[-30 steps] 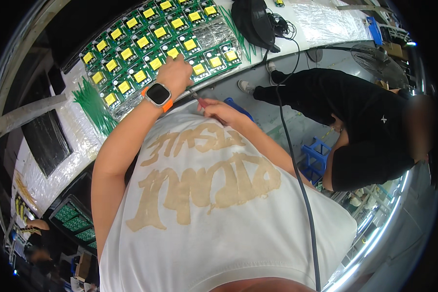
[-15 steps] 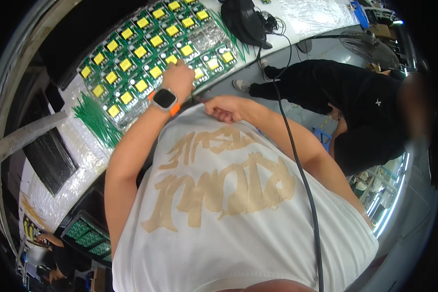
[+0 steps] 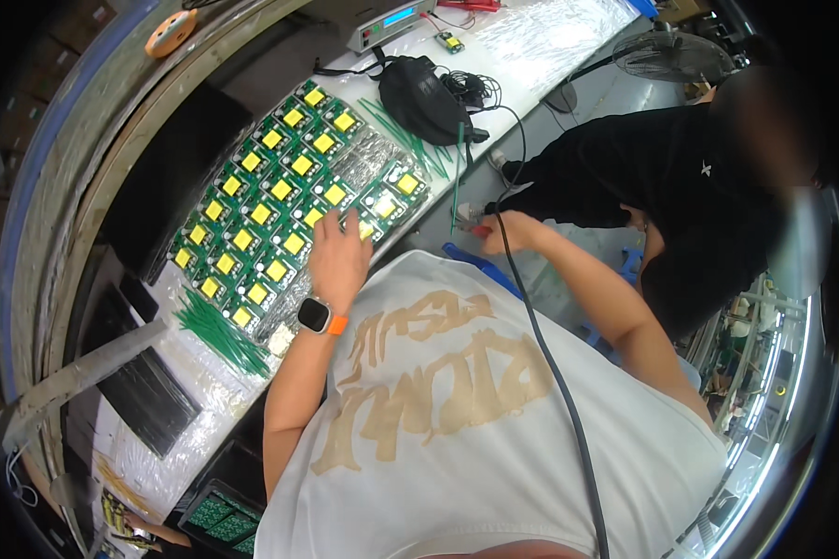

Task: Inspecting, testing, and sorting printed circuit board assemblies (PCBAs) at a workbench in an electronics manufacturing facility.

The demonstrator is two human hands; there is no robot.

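Note:
My left hand [image 3: 340,256], with a watch at its wrist, lies with fingers spread on the near edge of a batch of green circuit boards [image 3: 281,190], each with a yellow block. Past the table's near edge, my right hand [image 3: 515,231] is closed around a small red-handled tool [image 3: 481,229]; its kind is hard to make out. A thin green strip [image 3: 457,182] stands upright beside the tool's pale tip. Whether the tool grips it, I cannot tell. Loose green strips [image 3: 222,334] lie in a bundle left of the boards.
A black pouch [image 3: 421,101] with coiled cable lies beyond the boards, near a bench instrument [image 3: 391,26]. Black cable [image 3: 557,359] runs across my shirt. A person in black [image 3: 615,177] sits at right, near a fan [image 3: 671,58]. Black sheets [image 3: 149,401] lie at left.
My right hand has moved right, away from my shirt hem, and the red-handled tool and upright green strip now show. My left hand stays at the boards, its fingers now spread. The view has shifted.

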